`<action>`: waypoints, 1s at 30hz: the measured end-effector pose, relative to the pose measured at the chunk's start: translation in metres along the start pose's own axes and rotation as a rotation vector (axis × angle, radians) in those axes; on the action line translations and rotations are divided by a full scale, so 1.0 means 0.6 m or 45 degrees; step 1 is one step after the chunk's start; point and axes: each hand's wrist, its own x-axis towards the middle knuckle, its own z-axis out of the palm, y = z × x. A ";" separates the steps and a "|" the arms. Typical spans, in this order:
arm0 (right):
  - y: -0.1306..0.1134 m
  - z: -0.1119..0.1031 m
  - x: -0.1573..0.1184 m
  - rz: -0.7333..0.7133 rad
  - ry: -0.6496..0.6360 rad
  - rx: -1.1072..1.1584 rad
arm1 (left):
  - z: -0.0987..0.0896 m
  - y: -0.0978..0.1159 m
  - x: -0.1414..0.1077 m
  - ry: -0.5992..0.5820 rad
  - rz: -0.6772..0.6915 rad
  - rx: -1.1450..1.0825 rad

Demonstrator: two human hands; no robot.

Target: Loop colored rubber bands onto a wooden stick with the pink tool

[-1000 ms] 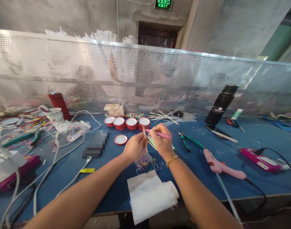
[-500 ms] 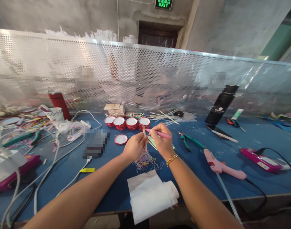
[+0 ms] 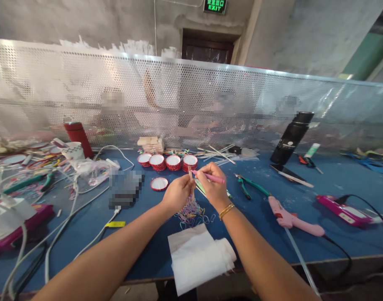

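Near the middle of the blue table, my left hand (image 3: 178,194) is closed around a thin wooden stick (image 3: 190,172), which stands up from between the fingers. My right hand (image 3: 213,184) pinches a pink pen (image 3: 215,178), its tip at the upper part of the stick. Just below the hands lies a pile of colourful small loops (image 3: 193,212). A white cloth roll (image 3: 202,259) rests at the table's front edge. Beyond the hands stand stacks of red-rimmed white discs (image 3: 173,162), and a single disc (image 3: 159,184) lies nearer.
Left: a phone (image 3: 127,189), white cables, a paper cup (image 3: 72,151) and a red bottle (image 3: 78,139). Right: green-handled pliers (image 3: 252,184), a pink glue gun (image 3: 292,219), a black bottle (image 3: 290,140) and a magenta power strip (image 3: 343,210). A perforated metal screen (image 3: 179,100) stands behind.
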 end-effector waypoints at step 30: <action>0.000 0.001 0.001 -0.019 0.008 -0.030 | 0.002 0.003 -0.001 -0.005 -0.008 0.007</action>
